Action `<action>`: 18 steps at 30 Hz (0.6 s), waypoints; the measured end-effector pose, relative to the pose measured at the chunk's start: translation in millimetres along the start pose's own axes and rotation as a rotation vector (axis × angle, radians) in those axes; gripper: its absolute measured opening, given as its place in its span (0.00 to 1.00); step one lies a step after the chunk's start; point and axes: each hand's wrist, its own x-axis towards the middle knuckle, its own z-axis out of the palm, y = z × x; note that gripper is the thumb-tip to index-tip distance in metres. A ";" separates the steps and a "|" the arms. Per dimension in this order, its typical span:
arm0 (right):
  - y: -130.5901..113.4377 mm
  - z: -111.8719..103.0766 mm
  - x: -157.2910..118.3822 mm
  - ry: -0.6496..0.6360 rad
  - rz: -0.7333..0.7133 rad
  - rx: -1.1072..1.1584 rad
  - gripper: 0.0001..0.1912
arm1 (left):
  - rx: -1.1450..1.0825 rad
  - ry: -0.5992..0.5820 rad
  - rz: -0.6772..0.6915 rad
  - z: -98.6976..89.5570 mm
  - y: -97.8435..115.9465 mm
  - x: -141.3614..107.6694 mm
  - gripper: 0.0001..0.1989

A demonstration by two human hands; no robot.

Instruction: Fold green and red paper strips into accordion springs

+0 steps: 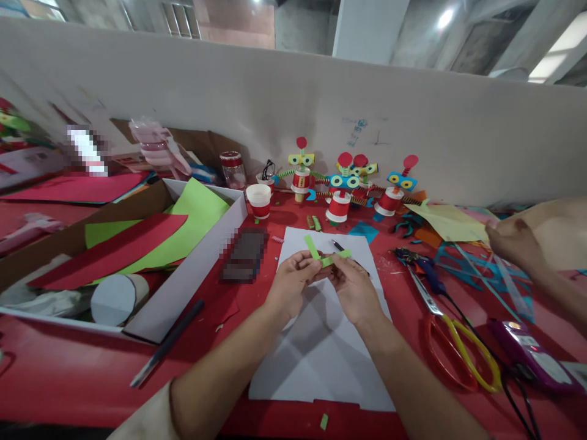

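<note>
Pinching green paper strips (326,261) between their fingertips, the left hand (293,278) and right hand (355,287) meet above white paper (321,354) on the red table (206,391). A pen (338,245) lies on the paper near the fingers. Cup figures (339,205) stand beyond; scissors (440,318) lie to the right, an open box (183,305) to the left.

two bare forearms reaching in from the lower edge, left hand (296,278) and right hand (355,284) raised close together at the middle, fingers curled inward, thumbs and fingertips pinching, wrists slightly bent, a pale sleeve (147,415) near the left elbow
</note>
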 end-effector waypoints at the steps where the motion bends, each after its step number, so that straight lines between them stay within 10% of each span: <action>1: -0.6 0.1 0.2 0.009 0.014 0.017 0.10 | -0.005 -0.002 -0.007 -0.2 -0.5 0.4 0.19; 9: -2.6 -0.6 1.7 0.123 0.026 0.078 0.12 | -0.039 -0.043 0.001 0.4 0.2 0.1 0.17; 18: 1.2 3.6 -6.0 -0.080 -0.189 -0.314 0.12 | 0.041 0.070 0.162 -5.0 -0.1 6.5 0.12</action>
